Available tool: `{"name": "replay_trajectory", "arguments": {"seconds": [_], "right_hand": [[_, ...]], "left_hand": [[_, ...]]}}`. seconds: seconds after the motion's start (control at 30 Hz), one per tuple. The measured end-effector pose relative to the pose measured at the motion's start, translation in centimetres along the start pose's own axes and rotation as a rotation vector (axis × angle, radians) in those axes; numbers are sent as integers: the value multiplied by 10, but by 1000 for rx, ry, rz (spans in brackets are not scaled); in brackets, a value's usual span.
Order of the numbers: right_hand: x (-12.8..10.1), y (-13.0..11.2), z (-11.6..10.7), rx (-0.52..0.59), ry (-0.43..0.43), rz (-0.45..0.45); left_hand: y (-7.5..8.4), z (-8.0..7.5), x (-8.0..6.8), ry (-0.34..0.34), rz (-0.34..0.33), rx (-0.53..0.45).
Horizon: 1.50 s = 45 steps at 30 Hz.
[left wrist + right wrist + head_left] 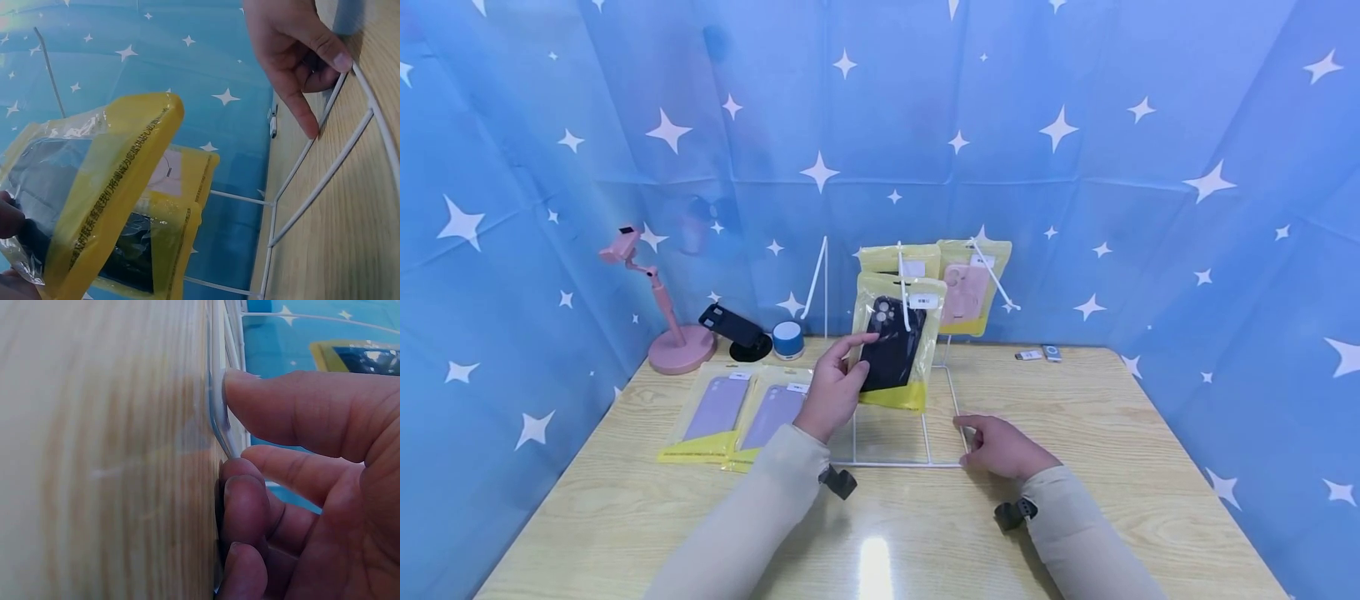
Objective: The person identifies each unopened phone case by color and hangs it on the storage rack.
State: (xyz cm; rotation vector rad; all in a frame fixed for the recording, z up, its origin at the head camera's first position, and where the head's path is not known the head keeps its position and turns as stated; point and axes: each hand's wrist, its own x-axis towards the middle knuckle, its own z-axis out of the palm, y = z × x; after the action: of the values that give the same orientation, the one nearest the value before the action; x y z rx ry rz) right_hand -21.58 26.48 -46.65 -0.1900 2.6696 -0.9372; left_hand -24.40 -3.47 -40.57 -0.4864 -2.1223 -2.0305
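Note:
My left hand (835, 387) pinches the left edge of a clear-and-yellow bag (895, 346) with a black phone case inside. The bag is at the middle prong (903, 287) of a white wire display rack (887, 464), and the prong's tip shows in front of it. Behind it hangs another yellow bag (872, 260), mostly hidden. A bag with a pink phone case (966, 292) hangs at the right prong (996, 273). My right hand (1007, 448) holds the rack's front right base corner, its thumb on the wire in the right wrist view (300, 412).
Two bagged purple phone cases (718, 408) lie on the table left of the rack. Behind them stand a pink stand (681, 348), a black phone holder (733, 327) and a blue-and-white cylinder (788, 340). Two small items (1051, 353) lie at the back right. The left prong (815, 279) holds no bag.

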Motion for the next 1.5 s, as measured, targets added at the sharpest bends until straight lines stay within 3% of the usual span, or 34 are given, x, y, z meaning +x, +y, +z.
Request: {"name": "replay_trajectory", "arguments": {"seconds": [0.57,0.93,1.17,1.4,1.5], "right_hand": [[1,2,1,14,-7,-3],[2,5,2,23,7,-14],[1,4,4,30,13,-4],[0,1,3,15,16,-4],[0,1,2,15,10,3]], "left_hand": [[-7,2,35,-19,-26,14],[-9,2,52,-24,-10,123],[-20,-2,59,-60,43,171],[-23,-12,61,-102,6,235],[-23,-19,62,-106,31,258]]}}
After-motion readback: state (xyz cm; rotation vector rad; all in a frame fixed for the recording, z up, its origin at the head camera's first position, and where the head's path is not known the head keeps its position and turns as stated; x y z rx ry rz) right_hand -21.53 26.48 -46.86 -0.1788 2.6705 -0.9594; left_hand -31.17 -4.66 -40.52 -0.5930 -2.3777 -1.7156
